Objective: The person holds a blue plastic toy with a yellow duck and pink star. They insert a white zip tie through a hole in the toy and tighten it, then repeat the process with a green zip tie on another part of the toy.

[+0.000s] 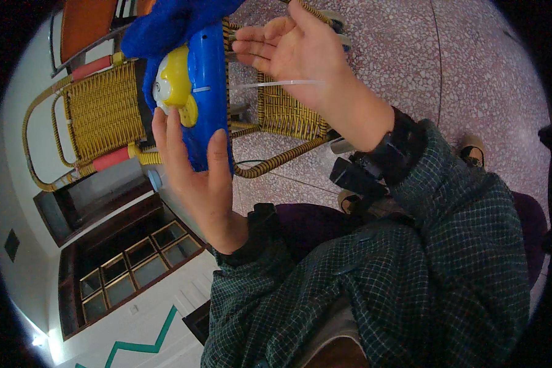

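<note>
My left hand (pixel 196 178) holds a blue plastic toy (pixel 207 92) from below, fingers against its edge. The toy has a yellow and white rounded face part (pixel 173 83) and a blue fuzzy cloth (pixel 165 24) draped at its top. My right hand (pixel 300 55) is raised to the right of the toy, palm toward it, fingers spread and slightly curled, with nothing in it. A thin clear tube or strand (pixel 276 84) crosses in front of the right palm. Both forearms wear dark green checked sleeves, and a black band sits on the right wrist (pixel 389 153).
A yellow woven rattan chair (pixel 104 110) with red arm padding stands behind the toy on a speckled pink stone floor (pixel 448 67). A dark wooden cabinet with glass panes (pixel 135 257) is at the lower left. A shoe (pixel 472 150) shows at right.
</note>
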### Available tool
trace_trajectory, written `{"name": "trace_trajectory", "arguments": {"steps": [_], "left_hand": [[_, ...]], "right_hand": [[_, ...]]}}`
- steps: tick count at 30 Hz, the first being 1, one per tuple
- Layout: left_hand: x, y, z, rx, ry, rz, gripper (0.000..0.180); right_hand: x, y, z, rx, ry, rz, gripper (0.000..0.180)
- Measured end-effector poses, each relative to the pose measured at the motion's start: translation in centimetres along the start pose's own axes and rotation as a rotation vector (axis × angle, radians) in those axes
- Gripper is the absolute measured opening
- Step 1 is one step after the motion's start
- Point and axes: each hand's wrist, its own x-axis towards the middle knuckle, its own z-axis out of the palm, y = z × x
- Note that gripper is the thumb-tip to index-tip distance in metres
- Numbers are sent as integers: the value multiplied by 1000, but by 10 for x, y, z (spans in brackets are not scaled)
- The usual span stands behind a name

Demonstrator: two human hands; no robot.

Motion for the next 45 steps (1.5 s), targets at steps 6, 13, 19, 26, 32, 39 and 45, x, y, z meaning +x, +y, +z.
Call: {"name": "trace_trajectory", "arguments": {"steps": [6,13,19,26,32,39,45], "left_hand": [[1,-9,-4,-75,-4,-88,48],[2,-20,0,-126,-27,-42,45],[3,-19,-1,-61,-31,-21,46],[4,-16,-3,-34,-50,-11,54],[6,-13,-5,15,-46,-25,59],[3,-12,-4,91,-55,-63,57],[2,-9,-6,92,-61,-92,57]], "right_hand": [[-1,12,-17,-737,26,396,37],[3,13,-21,-806,-274,479,33],[15,9,-23,-904,-333,424,37],[21,-3,-16,-1072,-581,599,34],[33,-11,-10,-1170,-675,764,30],[34,-5,-9,-1276,-647,853,29],[36,-30,0,-1519,-807,887,27]]}}
